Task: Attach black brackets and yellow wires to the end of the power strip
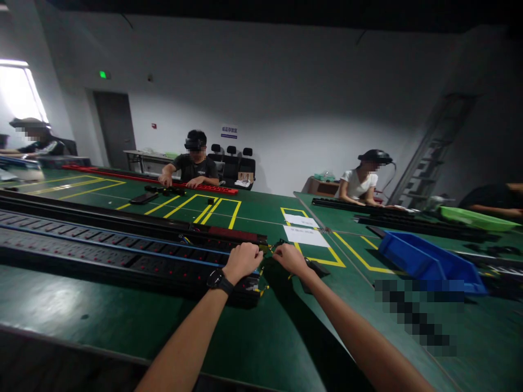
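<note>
Several long black power strips [102, 247] lie side by side across the green table [122, 321], running from the left to the middle. My left hand [242, 262], with a black watch on the wrist, is curled closed over the right end of the strips. My right hand [291, 258] is closed in a pinch just to the right of it, on thin yellow and black wires [267, 249] that come out of the strip end. What the fingers grip beyond the wires is too small to make out.
A blue plastic bin [425, 261] stands at the right, a green tray [476, 219] behind it. Two white sheets [304, 234] lie inside yellow floor-tape boxes. Three other people sit at the far side and left, with a red strip [155, 179] in front of one.
</note>
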A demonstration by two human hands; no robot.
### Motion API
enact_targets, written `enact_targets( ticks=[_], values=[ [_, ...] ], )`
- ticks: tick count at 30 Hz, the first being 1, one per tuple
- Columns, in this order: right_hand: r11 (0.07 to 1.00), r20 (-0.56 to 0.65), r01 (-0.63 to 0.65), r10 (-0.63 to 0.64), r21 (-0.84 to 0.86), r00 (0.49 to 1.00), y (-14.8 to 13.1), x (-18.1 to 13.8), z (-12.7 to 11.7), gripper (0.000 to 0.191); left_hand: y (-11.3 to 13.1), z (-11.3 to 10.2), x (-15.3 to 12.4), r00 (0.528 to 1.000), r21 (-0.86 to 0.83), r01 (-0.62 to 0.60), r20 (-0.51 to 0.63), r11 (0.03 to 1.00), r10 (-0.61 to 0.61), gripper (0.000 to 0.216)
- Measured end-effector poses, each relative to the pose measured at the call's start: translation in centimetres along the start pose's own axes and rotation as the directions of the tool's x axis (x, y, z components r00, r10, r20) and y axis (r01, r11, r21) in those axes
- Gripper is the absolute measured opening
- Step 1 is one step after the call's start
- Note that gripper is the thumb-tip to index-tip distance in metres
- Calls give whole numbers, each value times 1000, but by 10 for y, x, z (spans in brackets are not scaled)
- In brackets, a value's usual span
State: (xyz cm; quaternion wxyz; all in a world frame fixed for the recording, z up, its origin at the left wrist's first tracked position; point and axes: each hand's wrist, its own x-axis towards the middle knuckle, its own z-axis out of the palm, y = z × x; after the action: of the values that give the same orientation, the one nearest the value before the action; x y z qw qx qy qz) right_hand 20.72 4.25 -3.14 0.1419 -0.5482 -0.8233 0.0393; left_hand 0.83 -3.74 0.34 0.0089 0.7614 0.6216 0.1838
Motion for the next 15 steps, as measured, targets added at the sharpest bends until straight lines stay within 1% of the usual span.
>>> enact_targets(
  ticks=[5,7,9,12,15],
  values=[
    [998,-18,-8,9,64,1000,-7,0,7,21,0,-1,-1,1000,6,16,12,1000,-16,38],
    [990,-21,23,-20,140,1000,-7,-2,7,21,0,-1,-1,1000,5,16,16,1000,-16,38],
    [969,-17,77,-75,234,997,-4,-6,4,22,1,-1,-1,1000,6,8,12,1000,-8,39],
    [933,-28,117,-115,341,993,10,-16,-8,27,1,-3,-1,1000,7,7,9,1000,-7,38],
    [926,-60,78,-60,368,996,37,-32,-23,33,3,-5,-3,999,0,22,24,1000,-22,39]
  ],
)
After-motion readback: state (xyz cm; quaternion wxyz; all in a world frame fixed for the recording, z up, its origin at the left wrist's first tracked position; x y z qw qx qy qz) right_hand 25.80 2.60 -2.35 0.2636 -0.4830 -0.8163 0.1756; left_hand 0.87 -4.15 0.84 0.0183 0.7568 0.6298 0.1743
